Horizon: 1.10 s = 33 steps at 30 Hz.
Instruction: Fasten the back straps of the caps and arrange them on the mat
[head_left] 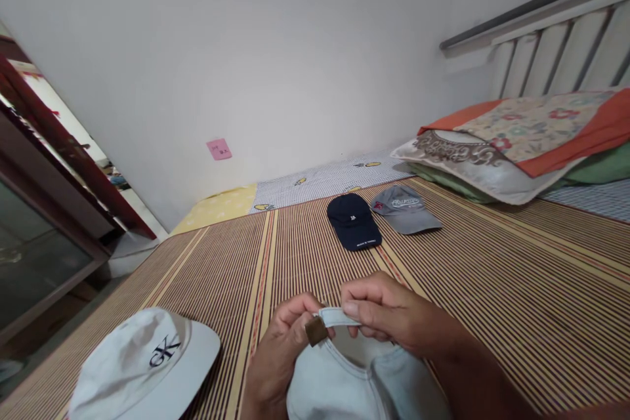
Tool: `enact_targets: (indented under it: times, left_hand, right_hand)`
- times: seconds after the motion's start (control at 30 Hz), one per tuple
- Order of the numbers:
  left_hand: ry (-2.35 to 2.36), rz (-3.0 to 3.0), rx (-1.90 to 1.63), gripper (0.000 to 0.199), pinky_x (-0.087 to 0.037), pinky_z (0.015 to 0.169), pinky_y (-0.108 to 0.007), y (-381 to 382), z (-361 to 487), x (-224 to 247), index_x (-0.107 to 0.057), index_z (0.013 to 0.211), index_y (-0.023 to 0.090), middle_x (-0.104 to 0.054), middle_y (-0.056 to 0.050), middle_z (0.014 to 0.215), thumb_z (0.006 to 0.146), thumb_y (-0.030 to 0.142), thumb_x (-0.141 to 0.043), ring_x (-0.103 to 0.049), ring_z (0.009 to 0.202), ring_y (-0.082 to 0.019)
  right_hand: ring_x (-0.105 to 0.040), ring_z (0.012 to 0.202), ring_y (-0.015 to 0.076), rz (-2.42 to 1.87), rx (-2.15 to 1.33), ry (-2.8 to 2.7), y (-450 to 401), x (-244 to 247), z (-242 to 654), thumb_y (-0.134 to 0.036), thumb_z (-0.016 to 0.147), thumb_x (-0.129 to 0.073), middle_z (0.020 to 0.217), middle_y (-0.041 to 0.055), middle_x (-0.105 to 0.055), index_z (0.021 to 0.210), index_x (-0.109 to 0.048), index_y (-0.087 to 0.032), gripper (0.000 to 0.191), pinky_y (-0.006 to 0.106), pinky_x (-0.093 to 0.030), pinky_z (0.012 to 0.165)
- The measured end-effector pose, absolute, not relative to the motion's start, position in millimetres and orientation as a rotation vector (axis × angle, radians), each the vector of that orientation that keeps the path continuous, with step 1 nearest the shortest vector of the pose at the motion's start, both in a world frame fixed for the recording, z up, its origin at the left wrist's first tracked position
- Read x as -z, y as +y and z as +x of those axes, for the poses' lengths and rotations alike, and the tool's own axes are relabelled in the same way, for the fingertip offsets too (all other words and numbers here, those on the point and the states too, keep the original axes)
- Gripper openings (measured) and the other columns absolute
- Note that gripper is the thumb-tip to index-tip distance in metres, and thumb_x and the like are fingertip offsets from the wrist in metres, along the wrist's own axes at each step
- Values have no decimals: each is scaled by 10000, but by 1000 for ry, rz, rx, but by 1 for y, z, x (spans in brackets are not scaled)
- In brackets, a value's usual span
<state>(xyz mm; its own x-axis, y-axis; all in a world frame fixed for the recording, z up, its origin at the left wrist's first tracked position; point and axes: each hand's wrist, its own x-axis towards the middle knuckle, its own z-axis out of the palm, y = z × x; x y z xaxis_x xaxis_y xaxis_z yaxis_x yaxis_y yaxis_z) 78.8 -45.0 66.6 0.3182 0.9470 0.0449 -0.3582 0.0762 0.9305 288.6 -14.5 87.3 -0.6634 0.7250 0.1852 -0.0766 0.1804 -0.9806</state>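
A pale blue baseball cap [339,384] is held between both hands at the bottom middle, its rear opening facing up. My left hand [283,348] is closed at the cap's brass-coloured buckle [315,331]. Between thumb and fingers, my right hand [388,312] pinches the pale adjuster strap [335,317], which runs across to the buckle. The cap's lower part is cut off by the frame edge. To the left lies a white cap [132,361] with dark letters on its front, its brim pointing right.
A striped bamboo mat [236,256] covers the bed. Farther back lie a navy cap [352,220] and a grey cap [406,210], side by side. Stacked pillows [516,138] rest at the right by a white headboard [566,49]. A pink note [219,149] sticks to the wall.
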Motion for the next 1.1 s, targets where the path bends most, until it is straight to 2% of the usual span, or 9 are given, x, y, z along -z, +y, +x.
enact_targets:
  times: [0.27,0.43,0.63,0.87,1.1]
  left_hand:
    - [709,997,-1131,384,-309,568,-211,-48,81,-65,-648,702,163,-567,28,629,734,476,-868,-438,576,-83]
    - [726,1014,-1113,421,-321,558,-205,-47,84,-66,-630,691,165,-583,21,629,741,518,-855,-413,556,-76]
    - [757,1027,-1087,455,-282,520,-190,-48,86,-69,-591,693,169,-510,35,619,723,536,-859,-343,544,-70]
    - [795,1061,-1096,483,-284,514,-191,-50,87,-68,-587,705,171,-516,28,624,764,600,-800,-358,539,-74]
    - [806,1122,-1065,454,-259,510,-202,-51,87,-69,-600,715,169,-480,34,621,817,584,-755,-327,536,-74]
  right_hand:
    - [-356,506,78,-540,-1460,-1896,-15,-91,289,-511,936,-648,581,-64,-463,678,-591,-179,424,228,-246,478]
    - [-369,572,97,-647,-1338,-1867,-18,-94,288,-445,897,-702,622,-65,-461,719,-607,-184,329,240,-272,530]
    - [-428,641,119,-734,-1208,-1890,-21,-98,289,-354,888,-667,668,-47,-516,737,-628,-195,223,256,-322,604]
    - [-413,618,120,-786,-1168,-1894,-22,-97,291,-356,854,-662,643,-47,-503,711,-611,-199,218,263,-310,586]
    - [-423,591,117,-781,-1185,-1892,-24,-101,292,-330,805,-673,621,-43,-513,704,-634,-197,172,252,-306,551]
